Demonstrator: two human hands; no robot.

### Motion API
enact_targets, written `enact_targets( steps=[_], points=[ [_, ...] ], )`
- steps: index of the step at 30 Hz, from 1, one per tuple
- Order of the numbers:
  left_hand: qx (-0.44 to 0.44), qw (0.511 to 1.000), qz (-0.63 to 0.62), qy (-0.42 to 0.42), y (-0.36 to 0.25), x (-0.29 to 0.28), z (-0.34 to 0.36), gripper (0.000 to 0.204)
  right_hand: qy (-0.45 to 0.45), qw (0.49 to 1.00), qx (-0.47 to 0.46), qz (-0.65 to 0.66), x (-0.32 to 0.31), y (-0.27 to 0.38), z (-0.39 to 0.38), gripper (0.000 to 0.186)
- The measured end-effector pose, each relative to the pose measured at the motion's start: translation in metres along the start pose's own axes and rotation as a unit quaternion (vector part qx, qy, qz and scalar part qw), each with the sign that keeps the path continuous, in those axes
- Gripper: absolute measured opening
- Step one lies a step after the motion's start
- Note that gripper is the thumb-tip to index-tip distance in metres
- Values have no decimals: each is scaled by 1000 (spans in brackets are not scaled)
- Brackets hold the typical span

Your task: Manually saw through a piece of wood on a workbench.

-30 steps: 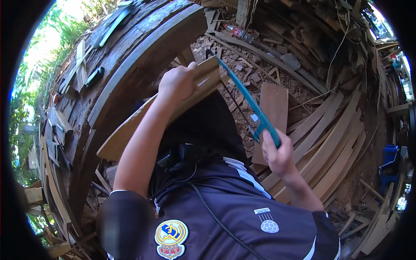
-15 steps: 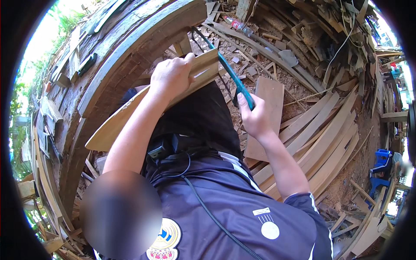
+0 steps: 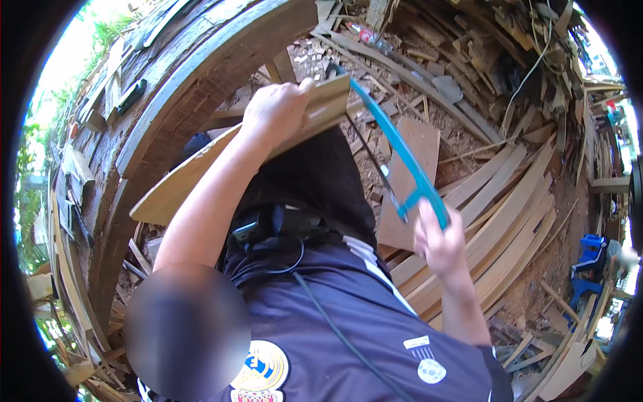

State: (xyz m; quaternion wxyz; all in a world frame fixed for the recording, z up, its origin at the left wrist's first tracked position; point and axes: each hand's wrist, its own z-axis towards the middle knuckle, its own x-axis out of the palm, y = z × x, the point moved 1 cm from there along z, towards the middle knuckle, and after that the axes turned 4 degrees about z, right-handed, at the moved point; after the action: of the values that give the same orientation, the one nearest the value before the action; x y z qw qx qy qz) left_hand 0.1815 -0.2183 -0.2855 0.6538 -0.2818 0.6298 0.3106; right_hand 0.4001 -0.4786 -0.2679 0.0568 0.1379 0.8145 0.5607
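Observation:
My left hand grips a long wooden board over its upper edge, fingers curled round it. The board slants from the lower left up toward the bench, and part of it is behind my left forearm. In my closed right hand is the handle of a teal hacksaw. The saw's frame slopes up and left to the board's far end. Its thin dark blade runs under the frame and meets the board near that end; the exact contact is hidden.
A heavy wooden workbench curves along the left, with scraps on top. Long wooden strips lie on the ground at right, beside a flat brown board. Stacked scrap wood rises at the back. A blue plastic stool stands far right.
My right hand has drawn the hacksaw back, down and to the right, so more of its frame and blade shows. The left hand and board have shifted slightly right.

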Motion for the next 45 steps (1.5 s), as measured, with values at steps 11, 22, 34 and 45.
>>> enact_targets(
  steps=[11,22,34,45],
  points=[
    [89,994,-57,27,-40,-3,19,44,-120,983,-116,-79,20,-46,100,35],
    [-1,999,-43,-19,-30,-6,7,32,-147,953,-219,-148,56,-44,143,40],
    [-61,997,-40,0,24,1,12,53,-45,973,-158,-163,52,1,53,34],
    [22,998,-59,-12,-24,-1,3,31,-89,973,-133,-168,52,-22,122,34]
  ],
)
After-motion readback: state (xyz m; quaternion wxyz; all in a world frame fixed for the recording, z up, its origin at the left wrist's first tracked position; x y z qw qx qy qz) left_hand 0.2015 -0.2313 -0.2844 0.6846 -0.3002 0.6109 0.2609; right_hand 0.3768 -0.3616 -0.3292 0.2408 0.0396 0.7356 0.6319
